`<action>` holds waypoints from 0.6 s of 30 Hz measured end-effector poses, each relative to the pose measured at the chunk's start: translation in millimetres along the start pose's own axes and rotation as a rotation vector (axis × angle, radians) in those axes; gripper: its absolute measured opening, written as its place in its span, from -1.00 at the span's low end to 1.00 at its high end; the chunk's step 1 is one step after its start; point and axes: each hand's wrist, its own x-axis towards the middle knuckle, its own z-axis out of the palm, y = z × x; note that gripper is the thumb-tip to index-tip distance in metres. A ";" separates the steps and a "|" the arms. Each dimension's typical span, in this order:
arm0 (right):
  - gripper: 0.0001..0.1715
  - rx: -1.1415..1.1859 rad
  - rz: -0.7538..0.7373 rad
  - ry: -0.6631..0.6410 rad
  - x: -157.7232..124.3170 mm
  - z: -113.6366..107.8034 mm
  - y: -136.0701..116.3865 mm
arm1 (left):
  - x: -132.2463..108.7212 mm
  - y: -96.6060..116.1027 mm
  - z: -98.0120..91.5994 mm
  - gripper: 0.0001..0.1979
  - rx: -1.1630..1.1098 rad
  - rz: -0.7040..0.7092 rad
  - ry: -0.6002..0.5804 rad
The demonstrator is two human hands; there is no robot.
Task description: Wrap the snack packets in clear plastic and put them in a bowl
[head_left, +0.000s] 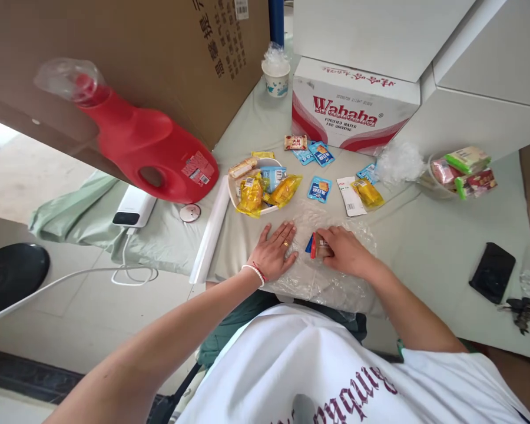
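Observation:
A sheet of clear plastic wrap point(318, 284) lies spread on the cloth-covered table in front of me. My left hand point(272, 252) rests flat on its left part, fingers spread, holding nothing. On the same film, my right hand point(342, 250) has its fingers closed over a small snack packet point(314, 245) with red and blue showing; the rest of the packet is hidden under the fingers. Beyond my left hand stands a white bowl point(232, 194) of wrapped snacks, several in yellow wrappers. A blue snack packet point(319, 189) lies just past the film.
A red detergent jug point(159, 141) stands left beside a white power bank point(135, 206). Behind are a Wahaha carton point(355, 112) and a paper cup point(275, 81). To the right sit a snack-filled bowl point(441, 187), crumpled plastic point(400, 164) and a black phone point(492, 272).

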 end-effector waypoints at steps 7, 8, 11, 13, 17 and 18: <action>-0.23 -0.092 0.087 0.123 -15.1 32.3 1.7 | -0.9 1.7 2.0 -0.29 0.021 -0.015 0.016; -0.22 -0.085 0.102 0.142 -15.3 32.0 0.9 | -0.9 1.8 2.1 -0.29 0.023 -0.017 0.016; -0.21 -0.097 0.145 0.171 -15.3 31.7 -6.7 | -0.5 2.1 2.4 -0.29 0.027 -0.025 0.023; -0.25 -0.133 0.149 0.160 -15.4 33.7 -12.4 | -0.4 2.9 3.2 -0.29 0.026 -0.031 0.030; -0.33 -0.175 0.128 0.136 -18.6 39.0 -16.1 | -2.8 6.9 7.1 -0.30 0.028 -0.068 0.044; -0.33 -0.174 0.121 0.133 -19.6 39.7 -15.4 | -3.9 8.2 8.4 -0.30 0.029 -0.081 0.048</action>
